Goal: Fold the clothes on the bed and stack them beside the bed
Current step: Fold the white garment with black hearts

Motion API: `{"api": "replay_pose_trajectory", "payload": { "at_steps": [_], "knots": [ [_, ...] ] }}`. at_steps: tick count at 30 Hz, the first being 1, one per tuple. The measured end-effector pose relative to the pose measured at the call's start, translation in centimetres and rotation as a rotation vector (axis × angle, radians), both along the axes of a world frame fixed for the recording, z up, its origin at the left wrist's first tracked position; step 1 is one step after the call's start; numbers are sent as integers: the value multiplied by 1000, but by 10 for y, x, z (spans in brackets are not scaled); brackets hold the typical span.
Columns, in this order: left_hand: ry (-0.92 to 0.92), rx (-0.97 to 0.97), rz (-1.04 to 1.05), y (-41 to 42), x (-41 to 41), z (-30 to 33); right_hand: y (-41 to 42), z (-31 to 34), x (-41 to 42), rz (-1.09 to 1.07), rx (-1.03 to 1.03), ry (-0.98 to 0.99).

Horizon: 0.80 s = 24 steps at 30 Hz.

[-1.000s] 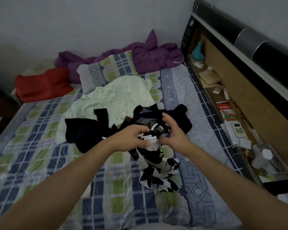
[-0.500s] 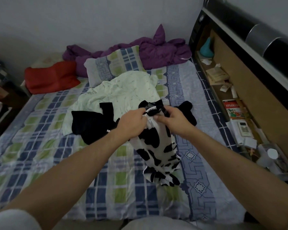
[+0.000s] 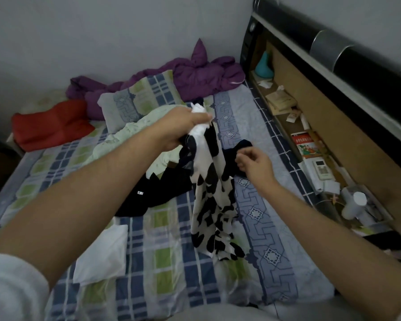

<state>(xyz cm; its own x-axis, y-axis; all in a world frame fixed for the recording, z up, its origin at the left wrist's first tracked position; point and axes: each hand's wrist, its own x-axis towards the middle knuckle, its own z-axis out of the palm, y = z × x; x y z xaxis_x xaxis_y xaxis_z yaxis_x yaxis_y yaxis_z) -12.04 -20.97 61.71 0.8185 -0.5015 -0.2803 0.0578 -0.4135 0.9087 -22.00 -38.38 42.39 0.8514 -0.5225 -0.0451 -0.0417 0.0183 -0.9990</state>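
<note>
Nearby, black clothes, pale shirt, purple quilt, pillow

My left hand grips bunched top of black-and-white patterned garment, lifted above bed; fabric hangs down, lower end resting on plaid sheet. My right hand hovers just right of garment, fingers loosely curled, holding nothing. Black clothes lie behind, pale green garment farther back. Plaid pillow, red cushion, purple quilt at far side. White folded cloth near left. Headboard shelf cluttered, right.
</note>
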Motion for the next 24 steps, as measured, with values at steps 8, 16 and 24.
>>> {"api": "replay_pose_trajectory", "payload": {
  "at_steps": [8, 16, 24],
  "knots": [
    [62, -306, 128, -31, 8, 45, 15, -42, -32, 384, -266, 160],
    [-129, -500, 322, -30, 18, 84, -13, -27, -23, -151, -477, 125],
    [-177, -571, 335, -41, 5, 97, -8, -24, -18, -224, -453, 139]
  ]
}}
